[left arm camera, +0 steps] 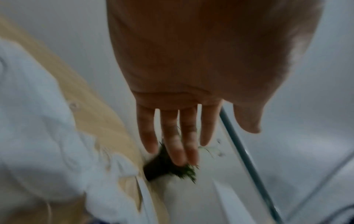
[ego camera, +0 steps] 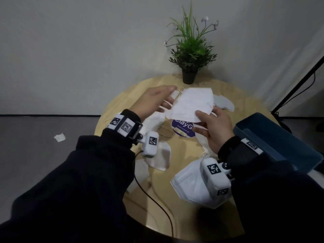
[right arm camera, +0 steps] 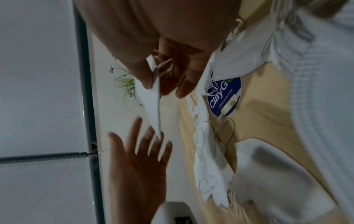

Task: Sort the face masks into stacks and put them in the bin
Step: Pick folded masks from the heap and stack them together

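Observation:
My right hand pinches the near edge of a white folded face mask and holds it above the round wooden table. In the right wrist view the mask hangs edge-on from thumb and fingers. My left hand is spread flat with straight fingers, touching the mask's left end by its ear loops. A neat stack of white masks lies at the near right, partly behind my right wrist camera. Loose masks lie scattered on the table. The blue bin stands at the right edge.
A potted plant stands at the table's far edge against the wall. A round purple sticker marks the table's middle. Another loose mask lies behind the held one. A black stand leans at the far right. A white scrap lies on the floor.

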Motion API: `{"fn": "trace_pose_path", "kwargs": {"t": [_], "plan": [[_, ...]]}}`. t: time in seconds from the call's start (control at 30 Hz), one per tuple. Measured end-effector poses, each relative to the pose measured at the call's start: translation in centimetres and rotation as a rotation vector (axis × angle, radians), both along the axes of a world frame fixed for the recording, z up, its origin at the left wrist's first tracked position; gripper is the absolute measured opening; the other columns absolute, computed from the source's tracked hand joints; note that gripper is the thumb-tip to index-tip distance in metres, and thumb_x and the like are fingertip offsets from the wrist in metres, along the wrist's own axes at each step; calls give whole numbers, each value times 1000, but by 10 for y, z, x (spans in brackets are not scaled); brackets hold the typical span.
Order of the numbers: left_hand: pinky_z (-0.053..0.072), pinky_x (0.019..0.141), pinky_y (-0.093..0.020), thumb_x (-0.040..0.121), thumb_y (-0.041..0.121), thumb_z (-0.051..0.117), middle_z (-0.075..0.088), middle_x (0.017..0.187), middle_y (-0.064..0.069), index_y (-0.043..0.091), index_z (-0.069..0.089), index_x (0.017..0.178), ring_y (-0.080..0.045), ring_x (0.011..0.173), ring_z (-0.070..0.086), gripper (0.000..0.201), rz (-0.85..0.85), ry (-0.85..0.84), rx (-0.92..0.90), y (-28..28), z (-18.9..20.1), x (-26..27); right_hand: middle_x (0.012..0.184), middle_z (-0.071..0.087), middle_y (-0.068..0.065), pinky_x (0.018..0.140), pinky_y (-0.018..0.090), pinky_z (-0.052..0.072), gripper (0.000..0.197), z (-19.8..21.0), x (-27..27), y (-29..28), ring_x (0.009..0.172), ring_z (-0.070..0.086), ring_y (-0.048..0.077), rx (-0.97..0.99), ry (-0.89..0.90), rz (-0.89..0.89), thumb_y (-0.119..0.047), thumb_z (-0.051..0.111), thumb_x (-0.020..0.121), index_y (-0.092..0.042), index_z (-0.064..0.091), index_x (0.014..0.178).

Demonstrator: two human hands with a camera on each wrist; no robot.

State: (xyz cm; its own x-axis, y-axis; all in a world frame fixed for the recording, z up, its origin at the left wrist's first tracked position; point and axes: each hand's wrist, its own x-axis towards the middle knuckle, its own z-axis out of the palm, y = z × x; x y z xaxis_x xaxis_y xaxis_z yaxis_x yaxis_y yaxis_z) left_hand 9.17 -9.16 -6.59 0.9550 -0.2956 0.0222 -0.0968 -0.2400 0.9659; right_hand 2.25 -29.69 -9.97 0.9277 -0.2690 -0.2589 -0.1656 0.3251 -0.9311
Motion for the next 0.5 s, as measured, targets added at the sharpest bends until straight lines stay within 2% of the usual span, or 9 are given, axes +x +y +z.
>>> {"fn": "trace_pose_path", "kwargs": {"t": [0.07,0.1,0.17,0.23,0.3,0.37,0.43,0.5], "plan": [[51,87,-34,102,51,58,76,116,-4,25,72,126,-23,104,71,38,204,-24,227,29,-11,19,118,74,17,58,30,61,21,0,0,-9,83,73,26,-28,-12,-33,-6,68,98,-7,66,119],[50,93,-35,98,54,61,73,126,-5,22,69,131,-26,116,68,46,289,-35,466,47,-22,28,115,74,14,57,29,61,18,0,0,-13,83,74,25,-35,-19,-53,-6,67,99,-9,66,116],[49,105,-43,87,61,72,58,145,-14,17,51,147,-36,130,58,77,354,113,904,78,-50,39,109,74,9,58,30,62,16,0,-1,-19,85,75,26,-35,-22,-92,-6,66,99,-11,66,114],[49,107,-52,68,68,83,48,150,-19,18,33,155,-43,132,53,112,312,307,1094,91,-78,39,102,72,5,60,32,63,13,-1,-1,-21,87,74,26,-30,-18,-110,-6,65,99,-14,64,110],[46,108,-56,57,67,89,43,150,-18,22,24,159,-45,135,49,128,268,336,1145,92,-95,36,104,72,6,60,32,63,13,-2,0,-22,88,74,26,-43,-21,-109,-6,66,98,-15,65,109],[51,102,-55,58,55,96,40,150,-17,26,19,160,-44,132,51,131,294,319,1034,92,-102,37,109,73,7,61,32,63,17,-3,1,-20,91,74,26,-68,-27,-105,-7,66,98,-15,67,113],[57,94,-50,62,35,99,46,149,-15,23,23,160,-40,125,57,124,330,338,828,91,-101,42,111,73,8,61,31,62,18,-4,2,-19,92,74,27,-87,-27,-106,-7,65,98,-13,67,115],[57,95,-47,67,22,97,54,147,-12,16,38,155,-36,123,60,107,341,343,687,90,-97,46,109,73,8,60,30,61,15,-6,2,-19,90,74,26,-99,-27,-105,-7,65,98,-14,67,112]]}}
